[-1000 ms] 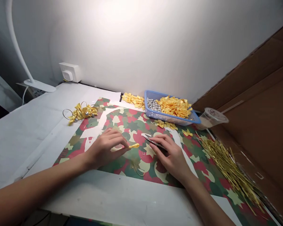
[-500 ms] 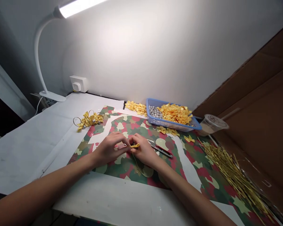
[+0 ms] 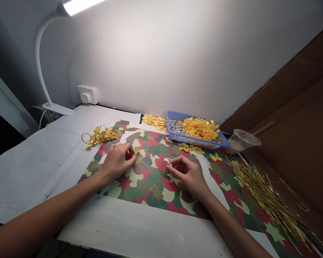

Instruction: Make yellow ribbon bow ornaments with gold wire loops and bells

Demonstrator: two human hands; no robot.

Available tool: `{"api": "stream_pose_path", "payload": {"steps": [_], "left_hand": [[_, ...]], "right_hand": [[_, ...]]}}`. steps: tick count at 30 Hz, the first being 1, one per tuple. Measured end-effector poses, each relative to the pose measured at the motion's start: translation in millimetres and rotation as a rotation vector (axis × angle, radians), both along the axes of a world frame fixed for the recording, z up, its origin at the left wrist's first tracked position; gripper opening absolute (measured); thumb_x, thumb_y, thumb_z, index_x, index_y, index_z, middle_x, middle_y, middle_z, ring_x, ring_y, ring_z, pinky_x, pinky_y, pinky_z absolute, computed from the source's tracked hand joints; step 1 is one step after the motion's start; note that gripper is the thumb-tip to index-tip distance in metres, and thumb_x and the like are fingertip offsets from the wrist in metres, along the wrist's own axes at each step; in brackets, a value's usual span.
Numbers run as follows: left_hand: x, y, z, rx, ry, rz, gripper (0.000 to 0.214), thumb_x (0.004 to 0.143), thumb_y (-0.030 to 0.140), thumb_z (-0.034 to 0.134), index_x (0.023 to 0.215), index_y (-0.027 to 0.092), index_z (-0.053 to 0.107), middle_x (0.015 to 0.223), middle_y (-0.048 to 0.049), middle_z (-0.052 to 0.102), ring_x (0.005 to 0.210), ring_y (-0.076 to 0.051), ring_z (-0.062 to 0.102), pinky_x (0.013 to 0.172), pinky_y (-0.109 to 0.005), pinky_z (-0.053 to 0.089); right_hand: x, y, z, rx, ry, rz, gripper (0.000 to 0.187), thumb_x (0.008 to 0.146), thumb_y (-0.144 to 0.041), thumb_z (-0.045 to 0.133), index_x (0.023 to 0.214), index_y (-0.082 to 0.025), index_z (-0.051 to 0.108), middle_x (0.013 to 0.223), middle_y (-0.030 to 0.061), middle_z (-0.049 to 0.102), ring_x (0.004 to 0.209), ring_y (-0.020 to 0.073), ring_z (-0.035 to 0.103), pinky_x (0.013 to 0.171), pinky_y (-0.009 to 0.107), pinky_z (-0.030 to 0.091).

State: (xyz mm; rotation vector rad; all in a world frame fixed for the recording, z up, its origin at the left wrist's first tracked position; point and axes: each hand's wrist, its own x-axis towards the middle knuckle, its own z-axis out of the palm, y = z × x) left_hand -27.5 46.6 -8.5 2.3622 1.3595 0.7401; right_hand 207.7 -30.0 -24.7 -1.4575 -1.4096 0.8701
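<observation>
My left hand (image 3: 118, 159) is closed in a pinch on a small yellow ribbon bow (image 3: 137, 152) above the left part of the patterned mat. A thin gold twist tie (image 3: 151, 173) trails from the bow, bent sharply near its end. To the right, my right hand (image 3: 190, 175) pinches a small shiny silver bell (image 3: 169, 164) between thumb and fingertips. The two hands are apart, with camouflage-patterned paper (image 3: 142, 195) beneath them.
A blue basket (image 3: 199, 144) holds silver bells and yellow bows. Loose bows (image 3: 154, 122) lie beside it. Finished-looking bows with wire loops (image 3: 101, 138) sit at left. Gold twist ties (image 3: 266, 195) and a clear plastic cup (image 3: 242, 141) are at right. A lamp (image 3: 57, 108) stands at back left.
My hands were together over the yellow bow and have separated. The left moved up and left with the bow; the right moved right, holding a silver bell, and now covers the slim red-and-dark tool.
</observation>
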Motion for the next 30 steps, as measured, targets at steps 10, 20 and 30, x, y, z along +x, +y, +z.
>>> {"api": "stream_pose_path", "payload": {"steps": [10,20,30], "left_hand": [[7,-18,-1.1,0.379,0.026,-0.559,0.016,0.087,0.013,0.05,0.095,0.022,0.06,0.096,-0.003,0.066,0.092,-0.019,0.059,0.084,-0.034,0.04],[8,-20,-2.5,0.026,0.124,-0.644,0.012,0.09,0.023,0.051,0.096,0.02,0.062,0.096,-0.0064,0.063,0.089,-0.019,0.057,0.086,-0.036,0.038],[8,-16,2.9,-0.217,0.091,-0.663,0.009,0.088,0.025,0.058,0.081,0.02,0.059,0.084,-0.0001,0.059,0.08,-0.015,0.052,0.086,-0.033,0.033]], "right_hand": [[-7,-3,1.3,-0.051,0.258,-0.018,0.032,0.063,-0.046,0.078,0.077,-0.019,0.071,0.079,0.0057,0.072,0.074,0.0213,0.068,0.067,0.033,0.056],[-16,-10,5.1,-0.156,0.361,0.045,0.032,0.064,-0.045,0.078,0.081,-0.019,0.071,0.069,0.0019,0.067,0.062,0.0155,0.062,0.054,0.027,0.05],[-19,-11,3.4,-0.094,0.447,0.046,0.029,0.065,-0.041,0.079,0.081,-0.02,0.065,0.076,-0.0001,0.065,0.071,0.0143,0.063,0.06,0.025,0.054]]}}
